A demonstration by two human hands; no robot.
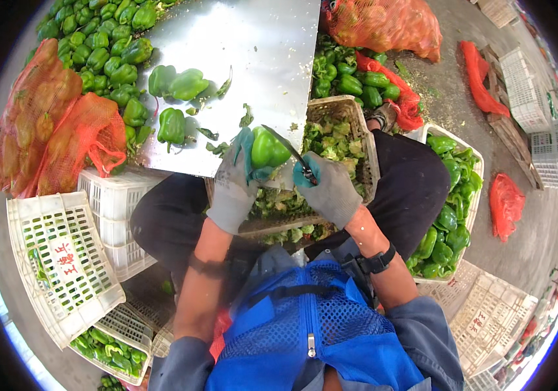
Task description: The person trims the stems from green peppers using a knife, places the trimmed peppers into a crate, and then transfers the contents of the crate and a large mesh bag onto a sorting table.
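Note:
My left hand (237, 179), in a grey glove with teal fingers, is closed round a green bell pepper (270, 148) above the near edge of the metal table (253, 58). In my gloved right hand (331, 189) is a knife (284, 139) with a dark handle, its curved blade lying along the right side of that pepper. Below both hands, between my knees, a crate (369, 153) holds pale green trimmings (331, 140). Loose bell peppers (172, 127) and stem scraps (225, 83) lie on the table to the left.
A large heap of peppers (106, 52) covers the table's far left, beside red mesh sacks (38, 124). White crates (64, 260) stand at my left. A crate of peppers (445, 225) is by my right knee. Another full mesh sack (383, 26) lies at the far right.

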